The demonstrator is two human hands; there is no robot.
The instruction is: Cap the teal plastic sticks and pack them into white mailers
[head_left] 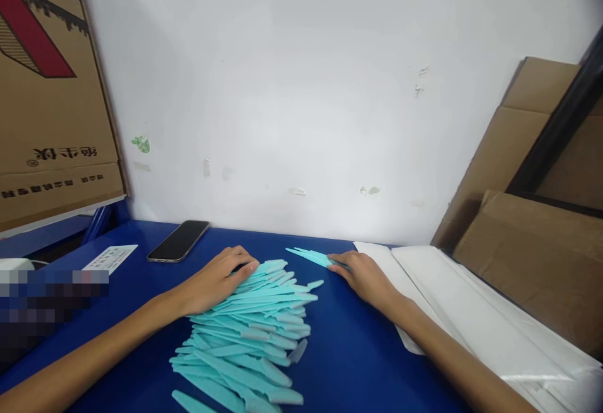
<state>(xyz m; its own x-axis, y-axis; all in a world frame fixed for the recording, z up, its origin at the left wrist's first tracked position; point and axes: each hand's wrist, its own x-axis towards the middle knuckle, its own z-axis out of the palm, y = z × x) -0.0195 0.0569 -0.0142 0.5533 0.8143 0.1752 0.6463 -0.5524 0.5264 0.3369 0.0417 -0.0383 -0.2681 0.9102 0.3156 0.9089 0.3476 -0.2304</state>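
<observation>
A long heap of turquoise eyebrow razors [254, 331] with translucent blade covers lies on the blue table [348, 350], their ends pointing left and right. My left hand [223, 280] rests at the heap's far left side, fingers curled and thumb pressed on the razors there; its fingertips are partly hidden. To the right of the heap, my right hand [360, 275] pinches a few eyebrow razors [311, 256] by their near ends. Their thin tips point left, apart from the heap. One translucent cover [298, 351] sticks out at the heap's right edge.
A phone [179, 241] and a printed card [110, 259] lie at the back left. White plastic sheets or bags [471, 312] are stacked under my right forearm. Cardboard [532, 262] leans at the right; a large carton [51, 105] stands at the left. The white wall [301, 99] closes off the back.
</observation>
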